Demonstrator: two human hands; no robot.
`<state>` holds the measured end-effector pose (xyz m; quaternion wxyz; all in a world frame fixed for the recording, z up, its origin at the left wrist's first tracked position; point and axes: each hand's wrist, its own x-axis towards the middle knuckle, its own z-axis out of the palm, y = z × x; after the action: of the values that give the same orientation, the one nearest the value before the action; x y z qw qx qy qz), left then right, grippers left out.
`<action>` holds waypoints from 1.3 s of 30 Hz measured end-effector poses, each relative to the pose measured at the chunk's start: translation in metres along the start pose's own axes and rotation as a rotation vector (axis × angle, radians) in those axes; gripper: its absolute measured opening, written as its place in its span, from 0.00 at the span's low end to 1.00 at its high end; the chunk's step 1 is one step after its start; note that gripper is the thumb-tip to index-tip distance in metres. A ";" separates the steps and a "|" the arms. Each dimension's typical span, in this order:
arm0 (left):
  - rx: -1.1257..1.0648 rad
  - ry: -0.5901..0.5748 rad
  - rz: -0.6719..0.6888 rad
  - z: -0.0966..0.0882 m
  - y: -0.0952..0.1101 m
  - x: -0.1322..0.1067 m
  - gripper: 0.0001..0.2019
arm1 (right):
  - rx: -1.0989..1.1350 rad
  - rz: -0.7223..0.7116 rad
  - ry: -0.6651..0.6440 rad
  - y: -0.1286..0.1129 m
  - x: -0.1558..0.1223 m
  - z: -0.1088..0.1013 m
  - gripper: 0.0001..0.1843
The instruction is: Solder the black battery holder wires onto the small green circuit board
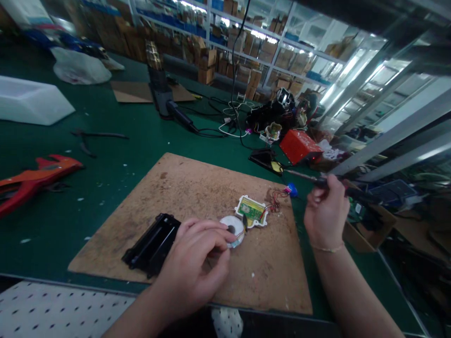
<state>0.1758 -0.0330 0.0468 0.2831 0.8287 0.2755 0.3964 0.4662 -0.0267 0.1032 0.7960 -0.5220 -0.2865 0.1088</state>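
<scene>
My right hand (327,211) is closed round a soldering iron (320,181), whose tip points left at the yellow sponge (276,166) in a black holder (261,158). Whether the tip touches the sponge, I cannot tell. With curled fingers, my left hand (197,263) holds a round white disc-shaped part (233,230) against the brown board; the fingertips cover part of it. Just beyond the disc lies a white-framed green circuit board (251,210), with thin red and black wires leading to a blue-wrapped piece (291,189). A black plastic housing (153,246) lies left of my left hand.
The brown work board (197,183) rests on a green bench. Around it are orange-red pliers (38,178), dark cutters (100,135), a hot air gun (162,89) standing nozzle up, a white tray (33,101), a red box (300,146) and a cardboard box (366,237). Cables trail across the back.
</scene>
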 end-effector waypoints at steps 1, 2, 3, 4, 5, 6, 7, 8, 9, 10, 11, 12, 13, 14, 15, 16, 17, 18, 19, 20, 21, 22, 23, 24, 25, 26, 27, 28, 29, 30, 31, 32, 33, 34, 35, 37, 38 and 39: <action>-0.002 0.009 -0.003 0.000 0.000 0.000 0.07 | 0.028 0.041 -0.025 -0.005 -0.012 -0.001 0.15; -0.005 0.013 -0.006 0.000 0.001 0.001 0.07 | 0.049 0.074 -0.049 -0.009 -0.022 -0.003 0.14; -0.007 0.013 -0.009 0.000 0.001 0.001 0.07 | 0.067 0.100 -0.071 -0.012 -0.030 -0.004 0.14; -0.008 0.010 -0.012 0.000 0.002 0.001 0.08 | 0.084 0.117 -0.091 -0.013 -0.038 -0.005 0.15; -0.009 0.006 -0.016 -0.001 0.002 0.001 0.08 | 0.101 0.129 -0.107 -0.012 -0.045 -0.006 0.17; -0.009 0.003 -0.020 -0.001 0.003 0.002 0.08 | 0.113 0.136 -0.122 -0.011 -0.051 -0.007 0.19; -0.010 0.000 -0.024 -0.001 0.003 0.002 0.08 | 0.120 0.136 -0.138 -0.009 -0.057 -0.008 0.21; -0.009 -0.001 -0.028 -0.001 0.003 0.002 0.08 | 0.121 0.127 -0.153 -0.007 -0.063 -0.009 0.23; -0.008 0.001 -0.031 -0.002 0.003 0.002 0.07 | 0.115 0.100 -0.166 -0.005 -0.068 -0.009 0.24; -0.006 0.001 -0.034 -0.002 0.003 0.002 0.07 | 0.101 0.059 -0.180 -0.003 -0.073 -0.010 0.23; -0.004 -0.001 -0.037 -0.002 0.003 0.002 0.07 | 0.084 0.009 -0.194 -0.002 -0.077 -0.011 0.21; -0.004 -0.004 -0.040 -0.002 0.003 0.002 0.07 | 0.070 -0.051 -0.206 0.000 -0.081 -0.011 0.18; -0.006 -0.008 -0.042 -0.002 0.003 0.003 0.07 | 0.059 -0.109 -0.216 0.001 -0.085 -0.012 0.15; -0.009 -0.012 -0.041 -0.003 0.004 0.003 0.07 | 0.053 -0.154 -0.231 0.001 -0.087 -0.012 0.13; -0.013 -0.015 -0.041 -0.003 0.004 0.003 0.07 | 0.050 -0.182 -0.251 0.002 -0.089 -0.013 0.12; -0.017 -0.018 -0.042 -0.003 0.004 0.003 0.07 | 0.045 -0.194 -0.269 0.003 -0.091 -0.014 0.11; -0.021 -0.017 -0.042 -0.004 0.003 0.003 0.06 | 0.036 -0.202 -0.281 0.004 -0.092 -0.016 0.11; -0.024 -0.016 -0.042 -0.004 0.003 0.004 0.06 | 0.019 -0.207 -0.285 0.005 -0.093 -0.017 0.11; -0.027 -0.018 -0.042 -0.004 0.003 0.004 0.06 | -0.004 -0.212 -0.284 0.007 -0.094 -0.018 0.11; -0.030 -0.020 -0.042 -0.005 0.003 0.004 0.06 | -0.027 -0.218 -0.281 0.008 -0.095 -0.019 0.11; -0.030 -0.022 -0.045 -0.005 0.003 0.004 0.06 | -0.050 -0.220 -0.281 0.009 -0.096 -0.020 0.11; -0.028 -0.023 -0.049 -0.005 0.003 0.004 0.07 | -0.071 -0.220 -0.290 0.011 -0.097 -0.021 0.11; -0.026 -0.023 -0.054 -0.005 0.003 0.004 0.07 | -0.090 -0.219 -0.301 0.011 -0.098 -0.022 0.12; -0.023 -0.025 -0.061 -0.004 0.004 0.004 0.07 | -0.112 -0.220 -0.309 0.012 -0.099 -0.022 0.12; -0.022 -0.025 -0.068 -0.004 0.004 0.004 0.07 | -0.132 -0.225 -0.311 0.013 -0.099 -0.022 0.13; -0.022 -0.023 -0.073 -0.004 0.005 0.004 0.07 | -0.152 -0.234 -0.306 0.013 -0.100 -0.022 0.14; -0.022 -0.022 -0.077 -0.004 0.005 0.004 0.07 | -0.169 -0.246 -0.295 0.013 -0.101 -0.022 0.14; -0.022 -0.020 -0.080 -0.004 0.005 0.003 0.07 | -0.182 -0.254 -0.286 0.013 -0.101 -0.022 0.15; -0.021 -0.018 -0.082 -0.004 0.006 0.003 0.07 | -0.192 -0.251 -0.281 0.013 -0.101 -0.022 0.15; -0.018 -0.016 -0.086 -0.004 0.006 0.003 0.07 | -0.201 -0.246 -0.281 0.013 -0.101 -0.021 0.15; -0.015 -0.015 -0.087 -0.003 0.006 0.004 0.07 | -0.213 -0.237 -0.288 0.013 -0.101 -0.021 0.15; -0.013 -0.015 -0.089 -0.003 0.006 0.004 0.07 | -0.230 -0.227 -0.298 0.012 -0.101 -0.021 0.16; -0.011 -0.015 -0.091 -0.003 0.006 0.004 0.07 | -0.251 -0.223 -0.310 0.012 -0.101 -0.021 0.16; -0.010 -0.016 -0.092 -0.003 0.006 0.004 0.07 | -0.271 -0.228 -0.316 0.011 -0.101 -0.020 0.17; -0.011 -0.015 -0.092 -0.003 0.006 0.004 0.07 | -0.289 -0.236 -0.320 0.011 -0.101 -0.020 0.17; -0.013 -0.018 -0.091 -0.003 0.006 0.004 0.08 | -0.302 -0.252 -0.313 0.010 -0.101 -0.019 0.18; -0.014 -0.021 -0.090 -0.003 0.006 0.004 0.08 | -0.303 -0.253 -0.313 0.010 -0.101 -0.019 0.18; -0.014 -0.020 -0.087 -0.003 0.006 0.004 0.07 | -0.301 -0.250 -0.316 0.010 -0.101 -0.019 0.18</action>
<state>0.1767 -0.0339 0.0550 0.3088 0.8179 0.3057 0.3772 0.3961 -0.0846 0.0540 0.6620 -0.5716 -0.4826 0.0458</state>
